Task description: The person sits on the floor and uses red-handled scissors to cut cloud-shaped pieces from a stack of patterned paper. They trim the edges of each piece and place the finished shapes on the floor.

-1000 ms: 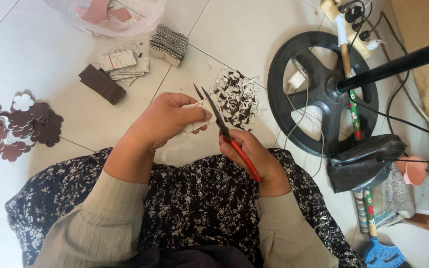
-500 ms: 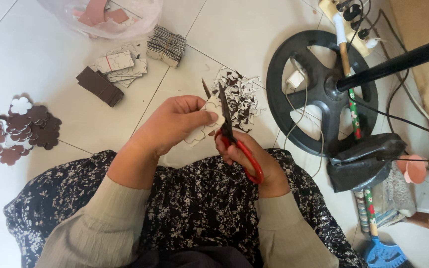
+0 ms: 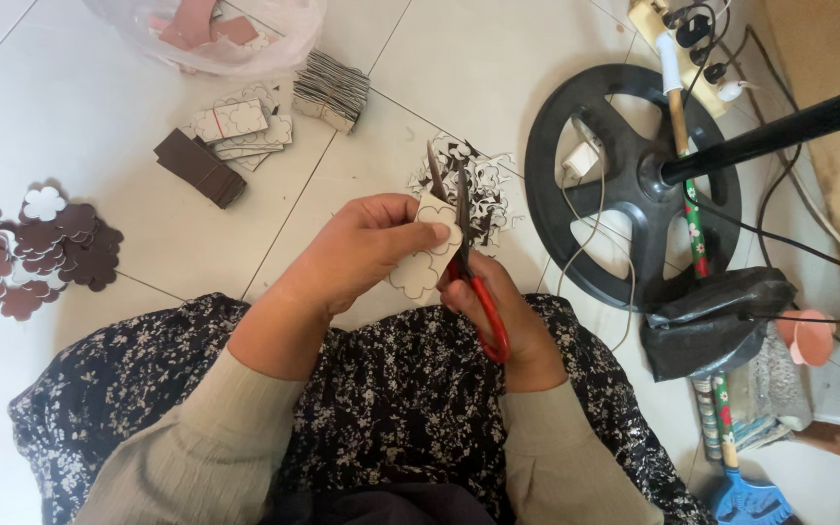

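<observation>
Fingers (image 3: 410, 228) of left hand (image 3: 367, 253) pinching flower-shaped card (image 3: 427, 261), right hand (image 3: 498, 311) clenched around red-handled scissors (image 3: 469, 262).

scraps (image 3: 483, 185) beyond hands (image 3: 371, 248), cutouts (image 3: 31, 248) left

Red-handled scissors (image 3: 469, 262) cutting a pale flower-shaped card (image 3: 420, 264), held above the lap

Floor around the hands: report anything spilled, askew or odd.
Nothing looks damaged. A loose heap of paper offcuts lies on the tiles just beyond the scissors, and brown flower cut-outs sprawl at the far left. The left hand holds a card piece; the right hand grips the scissors.
</observation>
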Motion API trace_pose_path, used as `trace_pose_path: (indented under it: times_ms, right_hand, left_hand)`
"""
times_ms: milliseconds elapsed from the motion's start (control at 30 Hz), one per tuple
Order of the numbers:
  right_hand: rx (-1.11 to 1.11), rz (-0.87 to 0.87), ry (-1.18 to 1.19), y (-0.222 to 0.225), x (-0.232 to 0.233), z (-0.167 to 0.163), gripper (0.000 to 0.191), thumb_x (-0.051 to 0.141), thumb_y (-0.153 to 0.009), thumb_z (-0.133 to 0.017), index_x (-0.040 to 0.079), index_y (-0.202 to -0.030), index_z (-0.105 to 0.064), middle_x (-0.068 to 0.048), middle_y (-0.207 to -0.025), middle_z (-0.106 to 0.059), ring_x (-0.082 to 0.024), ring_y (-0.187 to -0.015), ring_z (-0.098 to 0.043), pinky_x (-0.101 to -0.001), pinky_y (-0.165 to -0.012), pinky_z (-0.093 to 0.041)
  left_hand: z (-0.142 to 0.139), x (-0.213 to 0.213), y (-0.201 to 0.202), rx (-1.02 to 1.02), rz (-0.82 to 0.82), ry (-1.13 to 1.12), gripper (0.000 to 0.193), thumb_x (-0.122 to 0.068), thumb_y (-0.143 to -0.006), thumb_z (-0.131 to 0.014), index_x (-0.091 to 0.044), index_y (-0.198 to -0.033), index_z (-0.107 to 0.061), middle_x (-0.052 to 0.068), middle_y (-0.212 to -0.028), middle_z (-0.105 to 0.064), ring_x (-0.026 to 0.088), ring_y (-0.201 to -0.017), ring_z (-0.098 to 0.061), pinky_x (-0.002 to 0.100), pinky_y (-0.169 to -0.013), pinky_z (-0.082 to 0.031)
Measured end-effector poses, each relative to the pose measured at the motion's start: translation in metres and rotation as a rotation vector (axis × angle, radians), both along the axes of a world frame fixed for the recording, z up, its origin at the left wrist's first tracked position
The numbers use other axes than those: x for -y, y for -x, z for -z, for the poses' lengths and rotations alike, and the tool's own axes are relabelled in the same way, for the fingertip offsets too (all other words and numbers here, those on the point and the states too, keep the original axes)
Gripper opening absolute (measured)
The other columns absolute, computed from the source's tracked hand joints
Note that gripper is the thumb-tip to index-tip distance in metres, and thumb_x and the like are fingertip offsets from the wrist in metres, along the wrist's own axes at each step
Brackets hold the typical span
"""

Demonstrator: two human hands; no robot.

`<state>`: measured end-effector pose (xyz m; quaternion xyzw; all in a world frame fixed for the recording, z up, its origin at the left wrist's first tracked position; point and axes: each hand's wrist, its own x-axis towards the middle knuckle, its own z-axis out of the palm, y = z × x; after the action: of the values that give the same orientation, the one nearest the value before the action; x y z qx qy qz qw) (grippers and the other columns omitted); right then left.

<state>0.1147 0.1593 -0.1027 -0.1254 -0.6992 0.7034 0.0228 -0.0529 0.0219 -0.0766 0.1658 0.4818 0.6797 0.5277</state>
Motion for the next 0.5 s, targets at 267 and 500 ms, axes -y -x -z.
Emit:
trace_pose_path:
  times_ms: [267, 500]
  right_hand:
    - [0.003, 0.050, -0.068, 0.0018, 0.0049, 0.0002, 0.071, 0.066, -0.094, -0.061, 0.001, -0.121, -0.062, 0.002, -0.095, -0.060, -0.008, -0.084, -0.050, -0.0231, -0.073, -0.044]
    - [0.051, 0.064, 0.122, 0.0009, 0.0046, -0.0026, 0.055, 0.029, -0.087, -0.071, -0.001, -0.132, -0.059, -0.004, -0.115, -0.065, -0.012, -0.104, -0.060, -0.0263, -0.091, -0.050]
  left_hand:
    - [0.0047, -0.0013, -0.0005, 0.048, 0.043, -0.069, 0.020, -0.015, -0.092, -0.071, 0.002, -0.104, -0.072, 0.006, -0.093, -0.074, 0.011, -0.080, -0.068, 0.026, -0.072, -0.056]
    - [0.0077, -0.0018, 0.0007, 0.182, 0.100, -0.118, 0.025, -0.015, -0.092, -0.071, 0.001, -0.111, -0.071, 0.007, -0.098, -0.075, 0.014, -0.086, -0.072, 0.029, -0.079, -0.059]
